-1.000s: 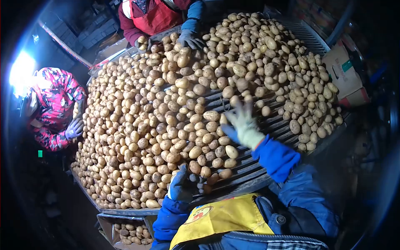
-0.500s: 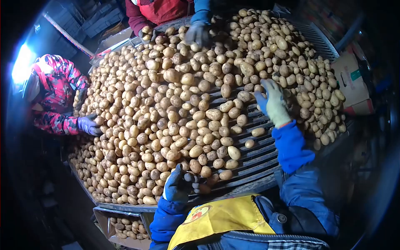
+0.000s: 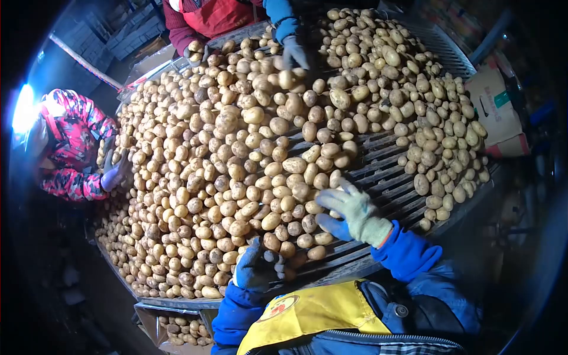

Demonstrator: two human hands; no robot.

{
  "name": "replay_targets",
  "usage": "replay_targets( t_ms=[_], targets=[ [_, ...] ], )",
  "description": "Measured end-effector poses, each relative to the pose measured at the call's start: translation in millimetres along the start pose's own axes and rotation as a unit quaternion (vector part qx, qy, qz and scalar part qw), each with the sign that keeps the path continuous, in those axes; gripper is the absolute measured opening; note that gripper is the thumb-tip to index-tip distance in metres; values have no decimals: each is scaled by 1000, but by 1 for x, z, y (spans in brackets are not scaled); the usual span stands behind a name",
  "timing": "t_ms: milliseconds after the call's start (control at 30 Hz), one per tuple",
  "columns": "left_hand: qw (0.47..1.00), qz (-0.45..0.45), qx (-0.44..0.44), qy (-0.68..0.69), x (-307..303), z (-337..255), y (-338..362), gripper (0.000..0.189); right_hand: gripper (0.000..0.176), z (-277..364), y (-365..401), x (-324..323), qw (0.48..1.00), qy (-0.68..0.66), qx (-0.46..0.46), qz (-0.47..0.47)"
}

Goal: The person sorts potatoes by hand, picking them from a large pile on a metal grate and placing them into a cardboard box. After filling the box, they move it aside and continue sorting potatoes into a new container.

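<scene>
A large heap of potatoes (image 3: 219, 171) covers most of a slatted table (image 3: 384, 171). My right hand (image 3: 355, 218), in a pale glove with blue fingertips, lies over the slats with its fingers spread. Those fingertips reach the potatoes at the heap's near right side; I see nothing held in them. At the table's near edge, my left hand (image 3: 255, 269) wears a dark blue-grey glove. Its fingers are half curled, with the thumb apart, and no potato shows in its grasp. A few shadowed potatoes lie just right of it.
One co-worker's gloved hand (image 3: 113, 171) is at the heap's left side. Across the table, another co-worker's glove (image 3: 294, 54) touches the potatoes. A smaller potato pile (image 3: 441, 142) lies on the right, near a cardboard box (image 3: 494, 112). Below the near left edge stands a box of potatoes (image 3: 155, 322).
My right hand has moved down and left from the far right pile to the heap's near side. Loose potatoes have left the slats there, baring more of them. My left hand stays nearly still.
</scene>
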State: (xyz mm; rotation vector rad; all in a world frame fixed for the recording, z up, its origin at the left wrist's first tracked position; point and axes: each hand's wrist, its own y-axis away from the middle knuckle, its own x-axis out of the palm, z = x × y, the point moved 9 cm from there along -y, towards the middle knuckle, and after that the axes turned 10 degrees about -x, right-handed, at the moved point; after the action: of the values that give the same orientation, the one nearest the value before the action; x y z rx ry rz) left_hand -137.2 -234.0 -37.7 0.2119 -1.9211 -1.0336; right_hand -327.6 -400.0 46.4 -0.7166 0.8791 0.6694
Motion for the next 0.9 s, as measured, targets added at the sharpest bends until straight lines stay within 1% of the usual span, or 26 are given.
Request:
replay_targets(
  t_ms=[33, 67, 100, 133, 167, 200, 233, 267, 300, 333, 367, 400, 433, 467, 500, 533, 567, 600, 667, 733, 767, 800, 867, 900],
  targets=[
    [1000, -14, -12, 7, -2, 2, 0, 49, 34, -16, -2, -11, 993, -81, 61, -56],
    [1000, -14, -13, 7, -4, 2, 0, 49, 32, -35, -5, -21, 973, -160, 121, -111],
    [1000, -9, -1, -6, -4, 0, 1, 49, 30, -50, -13, -42, 975, -57, 27, -212],
    [1000, -3, 11, -19, -5, -2, 2, 49, 30, -59, -35, -63, 979, -2, 55, -195],
    [1000, -3, 13, -18, -5, -3, 2, 49, 33, -95, -40, -66, 971, 26, 82, -221],
    [1000, 15, 16, -12, -1, -3, 1, 49, 39, -137, -49, -67, 959, 19, 118, -259],
    [999, 32, 20, -6, 3, -3, 1, 50, 47, -142, -71, -84, 964, 70, 113, -231],
    [999, 31, 26, -3, 3, -4, 1, 50, 58, -172, -84, -82, 959, 99, 129, -231],
    [999, 39, 25, 8, 4, -4, 1, 50, 67, -192, -99, -73, 957, 51, 232, -169],
    [998, 46, 24, 20, 6, -4, 0, 50, 71, -205, -114, -52, 946, -55, 309, -78],
    [999, 46, 26, 10, 8, -3, -1, 48, 71, -196, -131, -46, 964, 70, 238, -95],
    [998, 44, 31, 12, 8, -4, -1, 48, 71, -182, -148, -34, 961, 192, 162, -112],
    [999, 29, 24, 4, 5, -4, -1, 48, 72, -172, -157, -23, 975, 93, 179, -88],
    [1000, 13, 14, -6, 2, -1, -1, 49, 72, -159, -160, -9, 978, -6, 197, -62],
    [999, 31, 19, 25, 3, -1, -3, 50, 72, -146, -162, 4, 978, 60, 199, -7],
    [999, 32, 18, 26, 4, -2, -7, 50, 71, -133, -162, 16, 981, -48, 186, 20],
    [998, 49, 15, 25, 7, -3, -8, 50, 70, -109, -162, 20, 992, 46, 103, 55],
    [997, 66, 12, 23, 11, -2, -8, 51, 67, -77, -153, 20, 991, 96, 54, 80],
    [997, 67, -6, 35, 16, 0, -9, 51, 51, -50, -135, 20, 986, 151, 6, 74],
    [996, 66, -24, 46, 18, 2, -6, 51, 42, -22, -117, 16, 971, 234, -53, 7],
    [998, 55, -21, 35, 16, 2, -4, 51, 40, -26, -106, 23, 983, 164, 24, 75],
    [999, 44, -17, 23, 14, 1, -2, 51, 39, -21, -93, 29, 977, 184, -5, 107],
    [998, 55, -4, 38, 8, 0, 2, 51, 39, -12, -71, 20, 994, 92, -21, 47],
    [999, 43, 7, 31, 5, -2, 3, 51, 43, -4, -61, 15, 995, 79, -58, 29]
  ],
)
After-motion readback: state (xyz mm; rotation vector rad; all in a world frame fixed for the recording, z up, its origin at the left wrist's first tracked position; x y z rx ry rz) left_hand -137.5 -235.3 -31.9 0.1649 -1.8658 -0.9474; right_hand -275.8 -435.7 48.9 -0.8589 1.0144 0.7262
